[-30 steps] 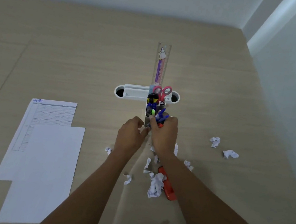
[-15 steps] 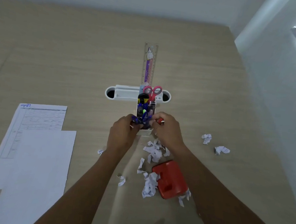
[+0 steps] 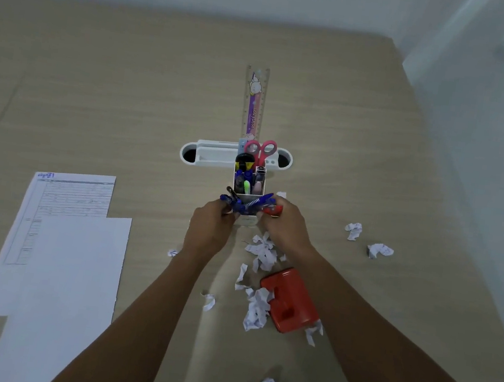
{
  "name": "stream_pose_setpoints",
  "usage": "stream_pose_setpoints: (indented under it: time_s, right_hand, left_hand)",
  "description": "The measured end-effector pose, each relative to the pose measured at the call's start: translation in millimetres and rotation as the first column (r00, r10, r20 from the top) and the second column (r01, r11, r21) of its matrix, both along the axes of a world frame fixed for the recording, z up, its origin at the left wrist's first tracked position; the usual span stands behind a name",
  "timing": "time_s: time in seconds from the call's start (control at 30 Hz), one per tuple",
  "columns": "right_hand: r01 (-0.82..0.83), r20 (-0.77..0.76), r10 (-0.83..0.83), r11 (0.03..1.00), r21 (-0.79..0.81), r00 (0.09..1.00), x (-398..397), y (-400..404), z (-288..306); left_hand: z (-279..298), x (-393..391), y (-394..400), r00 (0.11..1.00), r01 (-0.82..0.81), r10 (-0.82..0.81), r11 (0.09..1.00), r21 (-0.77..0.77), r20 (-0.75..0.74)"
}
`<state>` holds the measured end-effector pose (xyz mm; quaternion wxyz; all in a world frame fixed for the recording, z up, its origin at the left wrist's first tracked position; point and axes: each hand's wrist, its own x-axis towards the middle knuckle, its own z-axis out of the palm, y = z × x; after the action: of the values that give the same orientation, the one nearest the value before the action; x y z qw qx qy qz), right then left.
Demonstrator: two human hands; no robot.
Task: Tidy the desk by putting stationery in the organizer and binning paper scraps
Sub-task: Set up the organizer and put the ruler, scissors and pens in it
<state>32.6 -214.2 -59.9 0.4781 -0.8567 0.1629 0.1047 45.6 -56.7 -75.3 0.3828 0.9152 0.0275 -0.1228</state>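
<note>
Both hands meet at the near end of the white organizer (image 3: 248, 187) on the tabletop (image 3: 374, 175): the left hand (image 3: 208, 233) grips a bundle of blue pens (image 3: 242, 204), and the right hand (image 3: 286, 227) pinches the pens' other end beside a red item (image 3: 274, 209). The organizer holds a ruler (image 3: 253, 104) and pink scissors (image 3: 261, 150). Crumpled paper scraps (image 3: 263, 251) lie near a red hole punch (image 3: 289, 301), paper sheets (image 3: 60, 245) to the left.

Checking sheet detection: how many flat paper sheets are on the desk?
2. A printed form lies at the left. A blank sheet overlaps its lower right part, nearer the camera. Any sheets hidden underneath cannot be ruled out.
</note>
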Motion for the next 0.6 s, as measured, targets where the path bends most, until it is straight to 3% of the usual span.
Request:
stream_pose_setpoints:
  time_s: [0.2, 0.6]
  right_hand:
    - [0.091, 0.029, -0.091, 0.996, -0.002, 0.995, -3, -3, -8]
    - [0.209, 0.024, -0.211, 0.977, 0.052, 0.977, 6, -26, -11]
  left_hand:
    - [-9, -4, -9, 0.997, -0.031, 0.028, 0.999, 0.028, 0.074]
    - [-2, 13, -37, 0.996, -0.088, 0.088, 0.993, -0.085, -0.002]
